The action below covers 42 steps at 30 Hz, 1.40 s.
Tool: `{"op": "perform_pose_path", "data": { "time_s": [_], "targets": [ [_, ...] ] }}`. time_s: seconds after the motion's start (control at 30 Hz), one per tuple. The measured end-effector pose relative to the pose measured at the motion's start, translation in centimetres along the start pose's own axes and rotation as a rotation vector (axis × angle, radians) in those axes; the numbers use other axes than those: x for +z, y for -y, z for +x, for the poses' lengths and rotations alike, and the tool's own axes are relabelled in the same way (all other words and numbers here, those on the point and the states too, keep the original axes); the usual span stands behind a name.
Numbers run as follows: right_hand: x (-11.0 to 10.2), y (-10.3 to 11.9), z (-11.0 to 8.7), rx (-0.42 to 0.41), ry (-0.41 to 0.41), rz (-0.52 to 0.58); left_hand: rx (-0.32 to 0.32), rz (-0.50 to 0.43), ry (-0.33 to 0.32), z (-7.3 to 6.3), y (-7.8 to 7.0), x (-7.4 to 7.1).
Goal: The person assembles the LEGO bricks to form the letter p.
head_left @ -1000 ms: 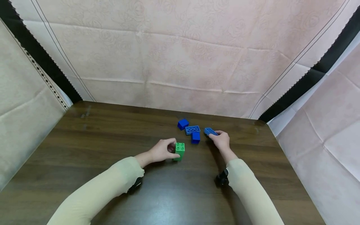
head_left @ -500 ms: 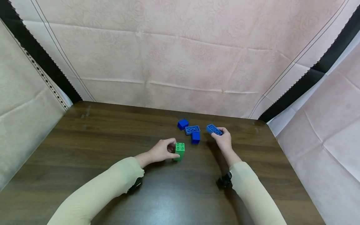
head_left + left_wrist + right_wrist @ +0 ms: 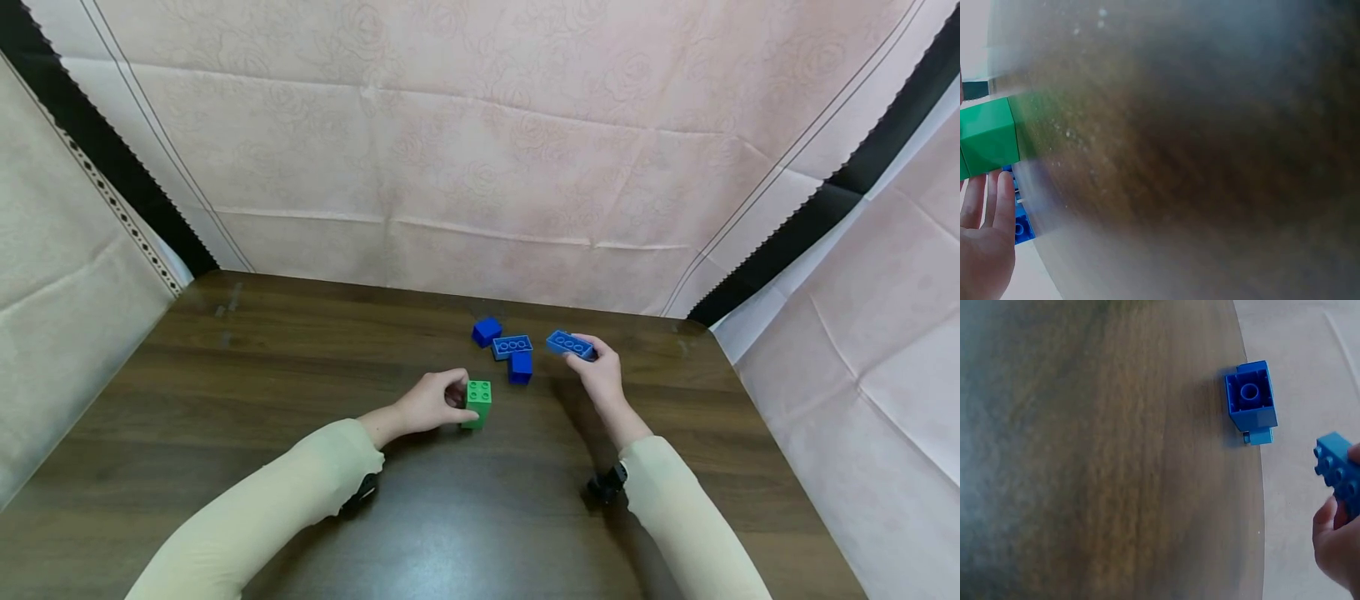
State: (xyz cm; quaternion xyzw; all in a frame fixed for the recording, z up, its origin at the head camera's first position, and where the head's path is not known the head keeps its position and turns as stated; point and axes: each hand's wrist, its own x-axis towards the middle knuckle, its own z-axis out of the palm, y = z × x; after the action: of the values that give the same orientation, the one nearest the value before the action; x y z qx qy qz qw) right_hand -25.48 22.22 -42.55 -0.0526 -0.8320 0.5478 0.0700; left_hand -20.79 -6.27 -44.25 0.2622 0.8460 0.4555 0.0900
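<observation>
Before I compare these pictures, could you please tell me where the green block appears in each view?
Head: the green block is below the picture's middle, held by the left hand.
Left wrist: it is at the left edge, near mid-height.
Right wrist: not visible in it.
Shared landmark: the brown table.

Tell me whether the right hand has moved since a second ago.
Yes, slightly: in the head view, the right hand has shifted rightward and toward the far edge of the table, judged against the three grouped blue bricks.
</observation>
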Motion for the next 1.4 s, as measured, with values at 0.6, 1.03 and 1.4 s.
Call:
{"op": "perform_pose_path", "data": {
  "time_s": [0.6, 1.03, 1.4],
  "targets": [
    [1.2, 2.3, -1.6, -0.115, 0.158, 0.125, 0.045, -0.024, -0.014, -0.1, 0.3, 0.1],
    [1.7, 3.5, -2.6, -0.183, 0.231, 0.185, -0.011, -0.044, -0.010, 0.0, 0.3, 0.3],
    [2.1, 4.3, -3.3, -0.237, 0.314, 0.175, -0.018, -0.053, -0.006, -0.1, 0.1, 0.1]
  ]
}}
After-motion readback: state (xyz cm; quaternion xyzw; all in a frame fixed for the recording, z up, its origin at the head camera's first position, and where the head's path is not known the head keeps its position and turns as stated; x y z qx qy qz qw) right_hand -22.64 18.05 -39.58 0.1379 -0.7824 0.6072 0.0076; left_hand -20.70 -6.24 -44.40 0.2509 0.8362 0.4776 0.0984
